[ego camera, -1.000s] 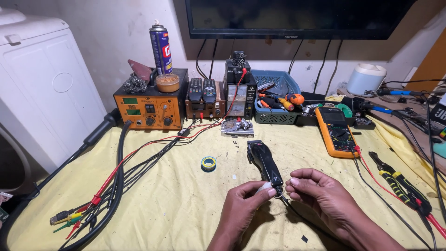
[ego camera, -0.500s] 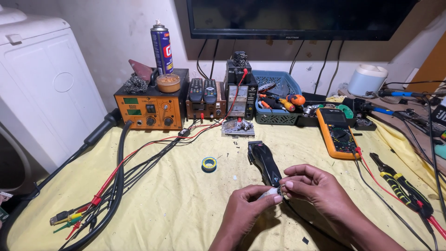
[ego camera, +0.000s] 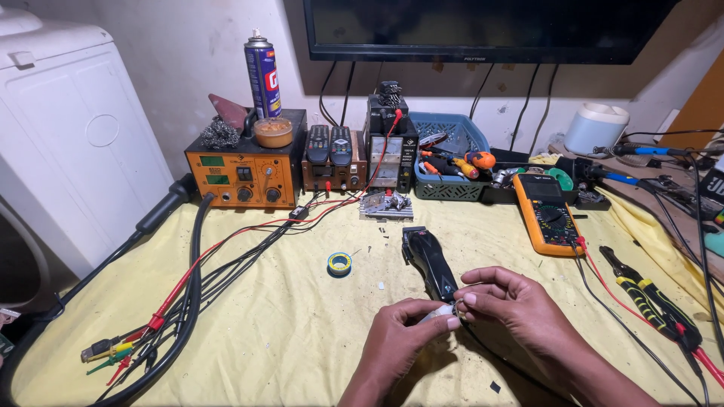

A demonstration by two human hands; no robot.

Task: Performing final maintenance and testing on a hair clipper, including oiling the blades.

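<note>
We are pinching a small white piece (ego camera: 440, 313) at the black hair clipper's (ego camera: 428, 261) near end

Both hands, left (ego camera: 400, 332) and right (ego camera: 513, 305), are gripping it above the yellow desk (ego camera: 286, 332); slipping fingers could be dropping it among the cables (ego camera: 188, 301)

Brightness: moderate, warm, even over the yellow worktop (ego camera: 286, 332).
Source: seems overhead and forward; cannot tell the lamp.
Shadows: soft, short, under both hands and beside the cables (ego camera: 188, 294).
Glare: faint sheen on the spray can (ego camera: 263, 71) and the dark screen (ego camera: 483, 26).
Focus: centre sharp; far right corner softer.
Distortion: wide-angle bending at edges; the white cabinet (ego camera: 68, 136) leans.
</note>
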